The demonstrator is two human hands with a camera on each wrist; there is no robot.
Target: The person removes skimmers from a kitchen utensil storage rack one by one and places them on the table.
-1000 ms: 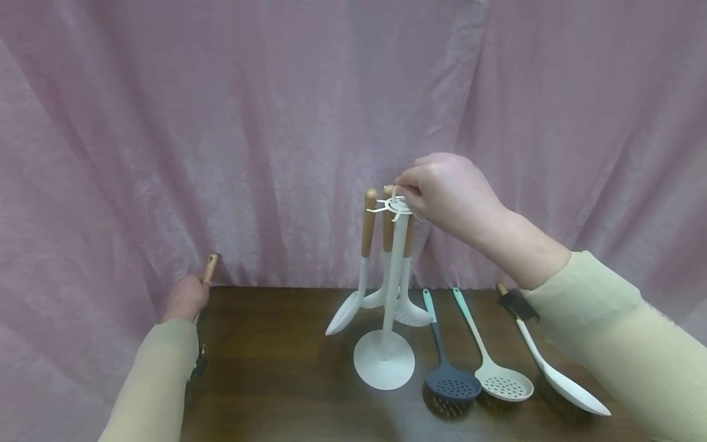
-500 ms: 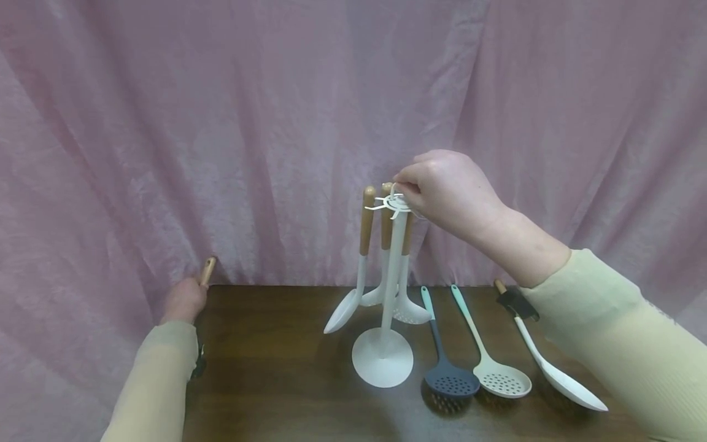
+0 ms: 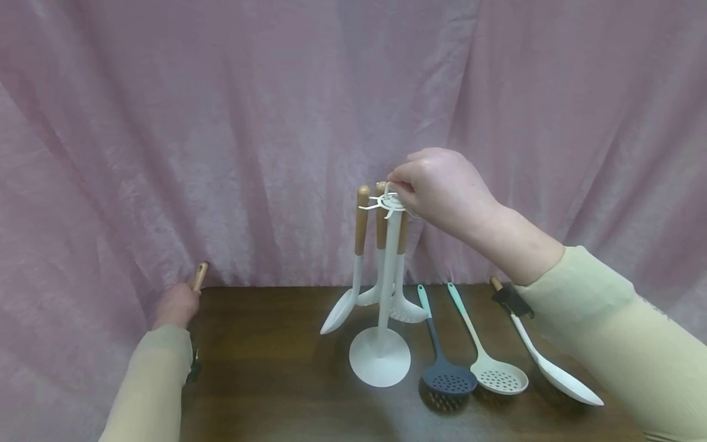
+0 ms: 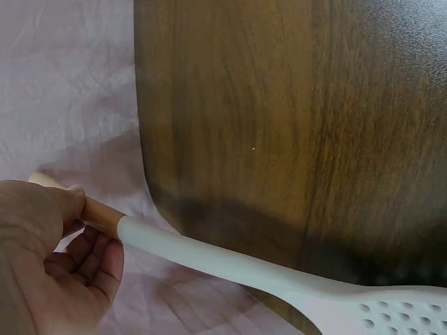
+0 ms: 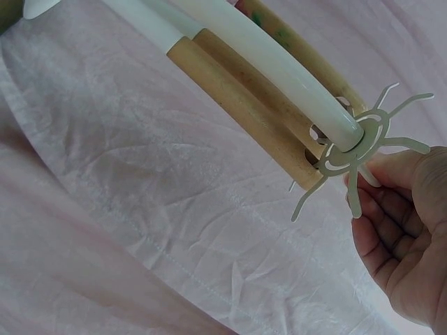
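Right hand (image 3: 442, 193) pinched the hook ring (image 5: 349, 150) atop the white stand (image 3: 381, 356); left hand (image 3: 177, 306), well left of the stand, curled round a slotted spatula's (image 4: 279, 269) wooden handle.

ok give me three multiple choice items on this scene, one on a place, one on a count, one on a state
1. Where is the right hand?
A. flat on the table
B. at the top of the stand
C. on the dark skimmer

2. How many utensils lie flat on the table right of the stand?
A. one
B. three
C. five

3. What is the left hand doing?
A. gripping the wooden handle of a skimmer
B. resting open on the table
C. pulling the curtain

Answers: 1 B, its fingers are at the hook ring; 2 B, a dark skimmer, a pale skimmer and a white spoon; 3 A, its fingers curl round the handle.
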